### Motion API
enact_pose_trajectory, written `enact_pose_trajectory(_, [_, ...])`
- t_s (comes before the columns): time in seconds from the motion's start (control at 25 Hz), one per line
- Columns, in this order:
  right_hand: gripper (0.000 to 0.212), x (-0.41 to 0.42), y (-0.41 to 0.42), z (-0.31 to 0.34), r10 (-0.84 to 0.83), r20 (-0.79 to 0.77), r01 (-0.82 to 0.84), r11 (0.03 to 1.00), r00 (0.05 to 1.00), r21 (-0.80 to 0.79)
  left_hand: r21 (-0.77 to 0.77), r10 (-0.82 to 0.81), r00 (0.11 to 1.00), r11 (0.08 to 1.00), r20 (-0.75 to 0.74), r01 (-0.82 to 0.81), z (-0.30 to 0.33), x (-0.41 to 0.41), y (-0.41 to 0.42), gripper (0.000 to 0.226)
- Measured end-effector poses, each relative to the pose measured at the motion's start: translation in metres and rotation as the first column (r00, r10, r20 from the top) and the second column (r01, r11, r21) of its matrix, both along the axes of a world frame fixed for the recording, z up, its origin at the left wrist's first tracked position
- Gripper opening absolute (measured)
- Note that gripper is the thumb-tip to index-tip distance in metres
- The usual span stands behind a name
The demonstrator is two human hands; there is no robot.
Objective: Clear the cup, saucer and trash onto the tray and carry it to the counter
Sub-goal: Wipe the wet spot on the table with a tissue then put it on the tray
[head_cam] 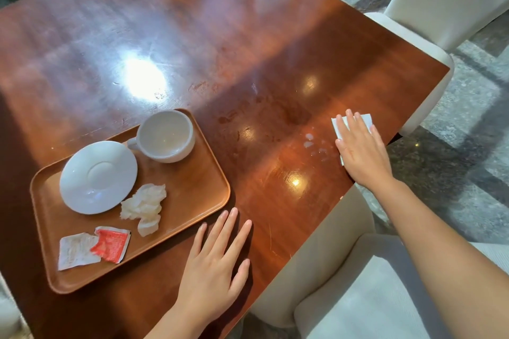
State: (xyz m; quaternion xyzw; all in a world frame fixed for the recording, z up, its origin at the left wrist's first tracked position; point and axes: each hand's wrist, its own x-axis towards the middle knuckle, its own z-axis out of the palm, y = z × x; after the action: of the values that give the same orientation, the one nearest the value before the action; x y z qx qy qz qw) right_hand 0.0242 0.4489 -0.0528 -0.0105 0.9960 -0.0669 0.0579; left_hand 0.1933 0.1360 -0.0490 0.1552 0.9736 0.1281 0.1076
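My right hand (360,150) presses flat on a napkin (366,120) to wipe droplets; left hand (213,270) rests spread beside the tray (192,190) (steadying, I judge); cup (165,136) already loaded.

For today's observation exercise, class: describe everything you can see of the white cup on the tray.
The cup is white and glossy, ceramic by its look, wide and rounded, with a small loop handle pointing toward the saucer. It stands upright at the far corner of the wooden tray, beside the saucer rather than on it. It looks nearly empty, with perhaps a pale film inside. Neither hand touches it.
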Motion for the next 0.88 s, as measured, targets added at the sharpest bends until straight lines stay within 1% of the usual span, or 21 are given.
enact_pose_trajectory(0.08, [0.064,0.005,-0.002,-0.001,0.022,-0.012,-0.022,1.000,1.000,-0.015,-0.005,0.004,1.000,1.000,0.005,-0.004,-0.001,0.001,0.000,0.058])
enact_pose_trajectory(0.16, [0.066,0.016,-0.008,-0.002,0.064,0.007,-0.063,0.996,0.998,-0.065,-0.007,0.001,1.000,1.000,0.006,-0.001,-0.001,0.001,0.000,0.060])
enact_pose_trajectory(0.28, [0.067,0.037,-0.019,-0.002,0.175,0.034,-0.170,0.979,0.984,-0.116,0.003,0.001,1.000,1.000,0.002,-0.001,0.000,0.001,0.000,0.060])
enact_pose_trajectory(0.44, [0.073,0.076,-0.046,0.001,0.338,0.043,-0.332,0.937,0.940,-0.106,0.002,0.004,1.000,1.000,-0.013,-0.004,0.000,0.001,0.001,0.059])
enact_pose_trajectory(0.48, [0.073,0.084,-0.053,0.001,0.368,0.037,-0.361,0.924,0.929,-0.127,-0.001,0.004,1.000,1.000,-0.019,-0.004,0.000,0.001,0.001,0.059])
enact_pose_trajectory(0.52, [0.072,0.088,-0.057,0.003,0.368,0.036,-0.356,0.916,0.929,-0.183,-0.004,0.003,1.000,1.000,-0.025,-0.004,0.000,0.001,0.001,0.059])
enact_pose_trajectory(0.6, [0.065,0.088,-0.059,0.011,0.286,0.017,-0.267,0.914,0.958,-0.306,-0.007,0.001,1.000,1.000,-0.029,-0.001,0.000,0.002,0.001,0.059])
enact_pose_trajectory(0.64, [0.060,0.087,-0.057,0.014,0.233,-0.034,-0.232,0.927,0.972,-0.294,-0.008,-0.001,1.000,1.000,-0.030,0.000,0.000,0.002,0.001,0.059])
enact_pose_trajectory(0.68, [0.055,0.088,-0.054,0.015,0.206,-0.089,-0.221,0.949,0.974,-0.223,-0.009,0.000,0.999,1.000,-0.034,0.000,0.000,0.002,0.001,0.059])
enact_pose_trajectory(0.72, [0.053,0.090,-0.051,0.014,0.226,-0.110,-0.241,0.960,0.968,-0.145,-0.009,0.002,0.999,1.000,-0.039,-0.002,-0.001,0.001,0.001,0.059])
enact_pose_trajectory(0.8, [0.053,0.094,-0.044,0.006,0.313,-0.057,-0.316,0.947,0.948,-0.060,-0.008,0.002,0.999,1.000,-0.045,-0.002,-0.001,0.001,0.001,0.059])
enact_pose_trajectory(0.88, [0.059,0.096,-0.042,0.000,0.328,-0.010,-0.327,0.942,0.945,-0.079,-0.010,0.000,0.999,1.000,-0.048,-0.001,-0.001,0.002,0.001,0.059])
